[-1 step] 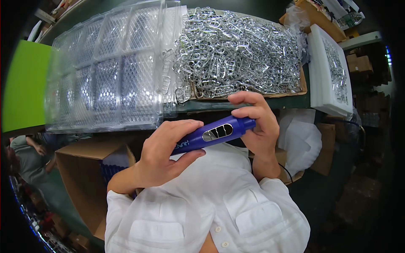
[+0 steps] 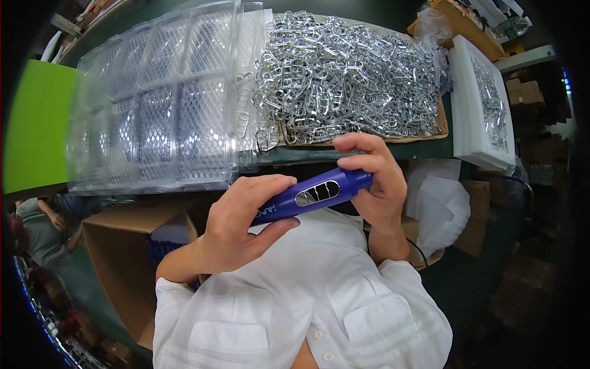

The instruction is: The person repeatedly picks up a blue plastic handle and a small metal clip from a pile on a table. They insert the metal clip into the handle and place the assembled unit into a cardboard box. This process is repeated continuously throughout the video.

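A blue cylindrical object (image 2: 286,204) with a narrower tip at its right end lies across both my hands, above my lap. A dark oval window with thin silvery lines shows on its side, and its exact kind cannot be made out. My left hand (image 2: 230,227) wraps around its left end, which the palm partly hides. At the right end, my right hand (image 2: 376,181) grips the tip between thumb and fingers, with the index finger raised clear of it. Beyond my hands, a heap of small silvery metal buckle-like pieces (image 2: 350,80) fills a shallow cardboard tray.
Clear plastic compartment trays (image 2: 153,117) lie on the green table at left, by a lime-green panel (image 2: 37,126). A white foam tray (image 2: 482,104) with metal pieces stands at right. Below are an open carton (image 2: 120,264) and white foam wrap (image 2: 442,206). Another person (image 2: 46,230) sits at far left.
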The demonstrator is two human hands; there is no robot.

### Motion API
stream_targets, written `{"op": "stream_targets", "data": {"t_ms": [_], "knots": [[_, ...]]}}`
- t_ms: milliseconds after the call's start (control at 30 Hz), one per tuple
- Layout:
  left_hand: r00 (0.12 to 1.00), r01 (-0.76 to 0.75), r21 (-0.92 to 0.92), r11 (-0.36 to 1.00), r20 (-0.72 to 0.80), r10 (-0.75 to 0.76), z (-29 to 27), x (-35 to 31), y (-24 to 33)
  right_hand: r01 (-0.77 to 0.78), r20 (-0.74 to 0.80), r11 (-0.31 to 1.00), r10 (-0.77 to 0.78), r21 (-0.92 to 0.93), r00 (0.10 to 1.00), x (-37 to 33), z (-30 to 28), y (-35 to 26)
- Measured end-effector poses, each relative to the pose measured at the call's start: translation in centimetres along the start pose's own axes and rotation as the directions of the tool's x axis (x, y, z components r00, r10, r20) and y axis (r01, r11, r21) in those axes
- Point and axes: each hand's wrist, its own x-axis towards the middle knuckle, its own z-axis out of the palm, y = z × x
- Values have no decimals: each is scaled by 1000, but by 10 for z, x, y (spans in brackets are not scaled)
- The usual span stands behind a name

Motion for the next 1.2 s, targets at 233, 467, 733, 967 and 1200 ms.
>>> {"op": "stream_targets", "data": {"t_ms": [233,467,733,967,1200], "knots": [[989,-124,305,944,109,95,-64,78,1,-114,-199,989,93,-94,976,-1,-31,-7],[989,61,503,862,-147,15,-123,326,-158,-239,-331,940,152,-242,931,9,-70,6],[876,16,677,736,-365,317,-181,346,-197,-359,-473,780,92,-513,876,69,-118,19],[841,161,800,579,-418,343,-239,106,-82,-222,-85,685,229,-694,970,211,-139,113],[466,683,428,593,-879,97,-215,-170,-42,248,484,539,355,-805,800,330,-55,207]]}}
